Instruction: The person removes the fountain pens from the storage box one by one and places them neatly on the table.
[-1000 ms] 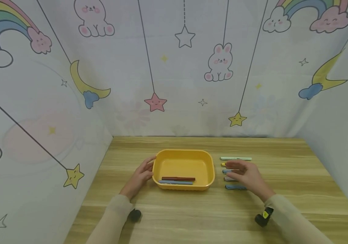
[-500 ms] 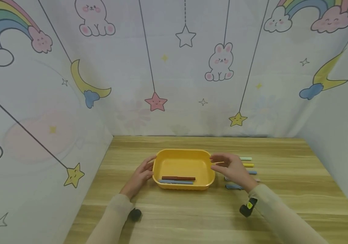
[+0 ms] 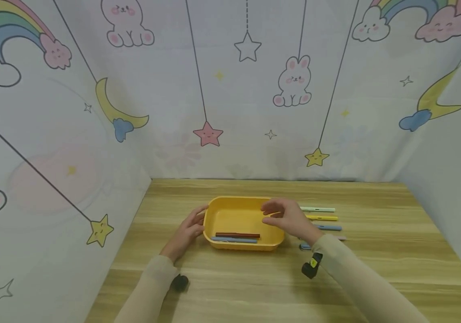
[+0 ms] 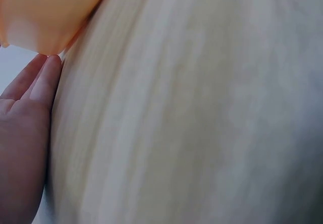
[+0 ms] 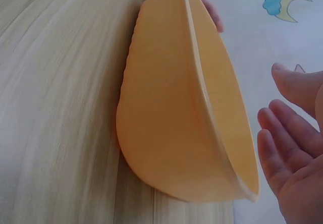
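A yellow plastic tray sits on the table with a dark red pen and a grey-blue pen lying along its near side. My left hand rests its fingertips against the tray's left wall; the left wrist view shows those fingers fairly straight. Over the tray's right end hovers my right hand, fingers loosely bent and apart from the thumb. Nothing shows between them in the right wrist view, where the hand is beside the rim.
Right of the tray lies a column of pens: light green, yellow, blue, a pale one and a darker blue one, partly behind my right hand and sleeve. A patterned curtain borders the wooden table.
My right hand has moved left from above the row of pens to over the tray's right end, uncovering more of the pens. My left hand and the pens in the tray stay put.
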Tool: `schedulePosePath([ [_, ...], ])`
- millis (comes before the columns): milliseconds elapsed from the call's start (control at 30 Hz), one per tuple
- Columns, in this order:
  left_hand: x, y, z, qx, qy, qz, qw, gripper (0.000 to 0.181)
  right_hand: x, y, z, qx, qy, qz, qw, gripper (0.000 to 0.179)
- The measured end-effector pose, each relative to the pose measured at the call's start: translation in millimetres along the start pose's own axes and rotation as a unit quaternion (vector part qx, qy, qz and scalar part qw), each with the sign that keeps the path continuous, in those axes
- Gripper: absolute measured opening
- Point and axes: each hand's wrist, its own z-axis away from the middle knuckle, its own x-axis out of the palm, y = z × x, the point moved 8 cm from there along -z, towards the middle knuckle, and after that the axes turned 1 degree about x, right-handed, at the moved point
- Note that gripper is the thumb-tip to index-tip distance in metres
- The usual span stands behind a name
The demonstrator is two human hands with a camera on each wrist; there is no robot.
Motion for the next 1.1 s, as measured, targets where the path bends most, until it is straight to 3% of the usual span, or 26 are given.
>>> schedulePosePath([
  [533,-0.4,-0.9,-0.5,0.002,-0.006,-0.006,1.0,0.064,47.9,-9.0,-26.3,-0.01,-0.107,0.063,0.9922,0.04],
  [800,0.5,1.5,0.3,0.007,-0.012,-0.002,0.9999,0.064,59.6,-8.3,-31.4,-0.003,-0.127,0.082,0.9885,0.036],
  [1100,0.2,0.9,1.3,0.006,-0.015,0.0,0.9999,0.064,73.9,10.2,-36.0,0.019,-0.163,0.116,0.9795,0.032],
])
